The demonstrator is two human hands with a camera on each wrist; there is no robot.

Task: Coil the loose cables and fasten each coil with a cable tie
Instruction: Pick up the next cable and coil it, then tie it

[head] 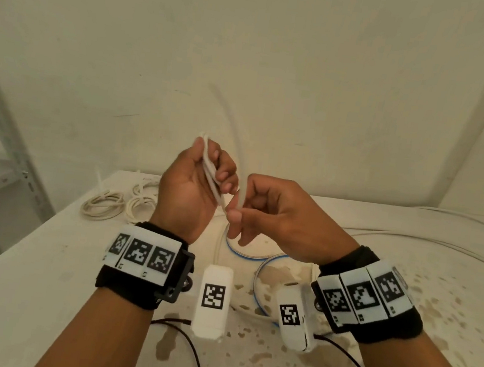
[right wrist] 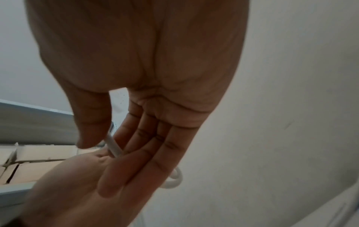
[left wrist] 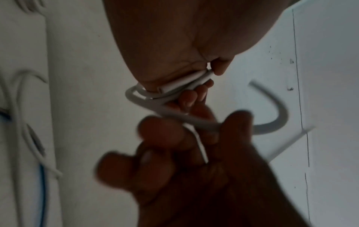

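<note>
A white cable (head: 210,170) is folded into a few small loops, held up above the table. My left hand (head: 211,161) grips these loops between thumb and curled fingers; the left wrist view shows the bundle (left wrist: 174,87) pressed against the palm. My right hand (head: 240,210) sits just right of it and pinches the free strand (head: 238,201) between thumb and forefinger. In the right wrist view that strand (right wrist: 114,147) passes between the thumb and the fingers. A blurred length of the cable (head: 229,127) arcs up in the air behind the hands.
Two finished pale coils (head: 104,206) (head: 141,201) lie at the table's back left. Blue-and-white cable loops (head: 259,258) lie under the hands. Long white cables (head: 441,241) run along the right side. The stained table (head: 26,263) meets a wall behind; a metal shelf (head: 5,136) stands left.
</note>
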